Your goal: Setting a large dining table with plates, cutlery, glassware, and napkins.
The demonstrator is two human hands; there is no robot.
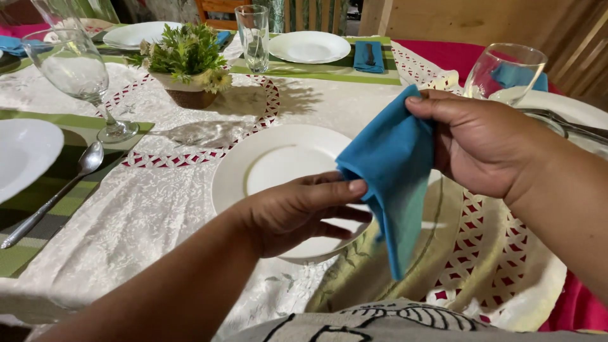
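Blue napkin point(391, 171): being held above white plate point(278, 171).
Left hand point(297, 212): fingers being pinched on lower fold.
Right hand point(487, 142): fingers being closed on upper corner.

I noted a white plate point(278, 164) near centre on the pale tablecloth point(145, 215). A spoon point(57, 193) lay at left on a green placemat point(38, 209), beside a wine glass point(79, 76). A small plant pot point(187, 63) stood farther off, a tall tumbler point(252, 37) beyond it.
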